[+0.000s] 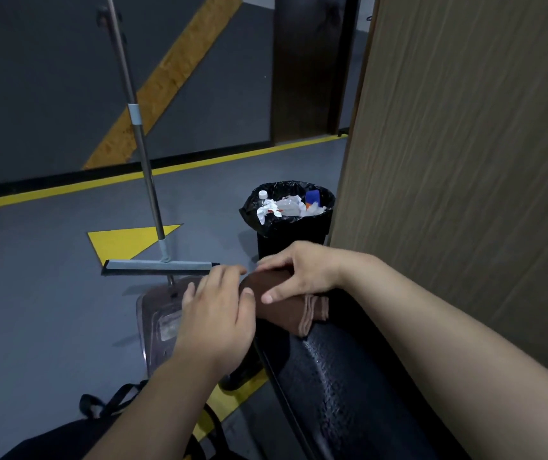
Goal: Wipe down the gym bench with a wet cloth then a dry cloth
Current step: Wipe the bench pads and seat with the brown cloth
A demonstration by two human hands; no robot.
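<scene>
A black padded gym bench (pixel 348 386) runs from the lower right toward the middle, its top glistening with wet streaks. A folded brown cloth (pixel 285 310) lies on the bench's far end. My right hand (pixel 299 270) rests on top of the cloth, fingers spread over its far edge and thumb pressed at its near side. My left hand (pixel 219 313) is at the cloth's left edge, fingers apart and touching it. Part of the cloth is hidden under both hands.
A black bin (pixel 290 227) lined with a bag and full of rubbish stands just past the bench end. A long-handled floor squeegee (pixel 153 265) leans left of it. A clear plastic container (pixel 163 323) sits on the floor beside the bench. A wood-grain panel (pixel 465 161) rises at right.
</scene>
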